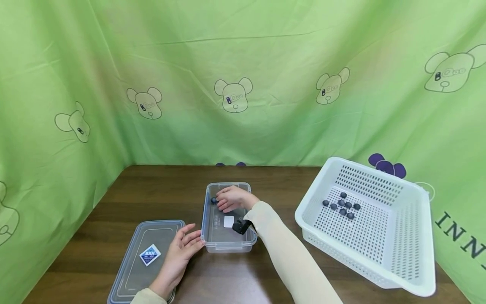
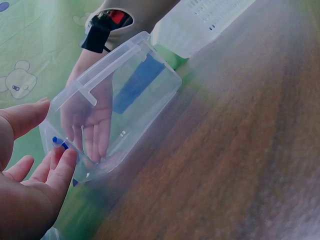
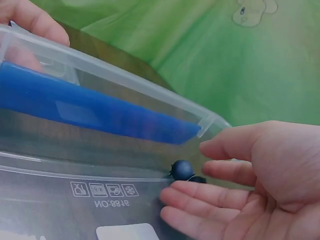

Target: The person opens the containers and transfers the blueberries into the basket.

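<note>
A clear plastic food container [image 1: 232,245] with blue along its left side stands on the table. My right hand [image 1: 233,199] reaches inside it at the far left, fingers loosely extended, holding nothing. Beside those fingers, a blueberry [image 3: 182,170] rests on the container floor with another dark one [image 3: 199,179] partly hidden by the fingers. My left hand [image 1: 183,249] touches the container's near left corner with relaxed, spread fingers. In the left wrist view, its fingertips [image 2: 69,157] lie against the clear wall.
A blue-edged clear lid [image 1: 130,274] with a diamond sticker [image 1: 149,254] lies at the left, partly under my left forearm in the head view. At the right, a white perforated basket [image 1: 379,257] holds several blueberries [image 1: 348,204]. A green curtain [image 1: 265,135] hangs behind the table.
</note>
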Motion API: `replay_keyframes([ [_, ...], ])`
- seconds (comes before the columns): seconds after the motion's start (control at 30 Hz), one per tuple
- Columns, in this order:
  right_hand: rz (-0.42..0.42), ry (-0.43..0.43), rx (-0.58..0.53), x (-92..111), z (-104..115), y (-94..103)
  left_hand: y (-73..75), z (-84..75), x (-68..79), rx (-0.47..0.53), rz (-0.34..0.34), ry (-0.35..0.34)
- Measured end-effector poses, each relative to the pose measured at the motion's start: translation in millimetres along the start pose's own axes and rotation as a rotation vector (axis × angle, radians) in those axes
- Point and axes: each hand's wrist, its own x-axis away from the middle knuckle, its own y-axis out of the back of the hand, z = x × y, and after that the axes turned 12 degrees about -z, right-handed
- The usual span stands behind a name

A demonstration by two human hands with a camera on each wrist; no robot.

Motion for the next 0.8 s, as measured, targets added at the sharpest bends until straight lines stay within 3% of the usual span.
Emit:
replay_keyframes([
  [0.43,-0.006,-0.008,-0.058,-8.0,-1.3,-10.8,-2.0,0.4,-1.9,0.008,0.005,-0.011],
  [0.8,0.030,-0.050,0.002,-4.7,-5.3,-19.2,0.6,0.8,-1.9,0.009,0.002,0.000],
])
